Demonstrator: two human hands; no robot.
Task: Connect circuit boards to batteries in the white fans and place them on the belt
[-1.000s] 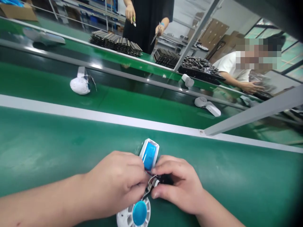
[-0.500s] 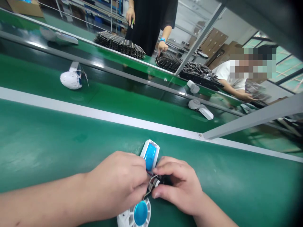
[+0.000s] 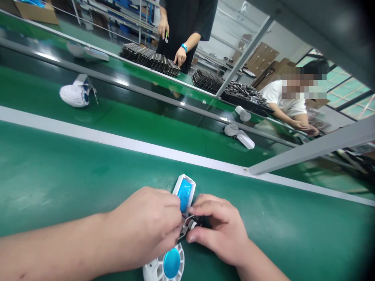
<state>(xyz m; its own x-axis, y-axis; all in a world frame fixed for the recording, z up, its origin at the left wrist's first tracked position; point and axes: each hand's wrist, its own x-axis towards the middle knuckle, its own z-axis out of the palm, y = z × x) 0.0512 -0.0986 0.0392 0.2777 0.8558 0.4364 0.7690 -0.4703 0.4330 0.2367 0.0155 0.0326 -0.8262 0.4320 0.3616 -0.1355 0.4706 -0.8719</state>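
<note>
A white handheld fan lies on the green work surface, with its handle part (image 3: 184, 193) holding a blue insert and its round white head (image 3: 172, 263) with a blue disc nearer to me. Between the two parts is a small metal and dark piece (image 3: 187, 225). My left hand (image 3: 152, 224) is closed round the left side of this piece, its fingertips partly hidden. On the right side, my right hand (image 3: 218, 226) pinches the same piece between thumb and fingers.
Beyond a white rail (image 3: 131, 145) runs a green conveyor (image 3: 140, 117) carrying white fan parts (image 3: 76, 93) and another fan (image 3: 239, 136). Stacks of dark parts (image 3: 149, 59) stand behind it. Two people work across the line. A slanted metal post (image 3: 310, 150) rises at right.
The fan parts on the near conveyor have moved left, and those on the far one right. The person opposite has moved a hand left to another stack. My hands have barely shifted.
</note>
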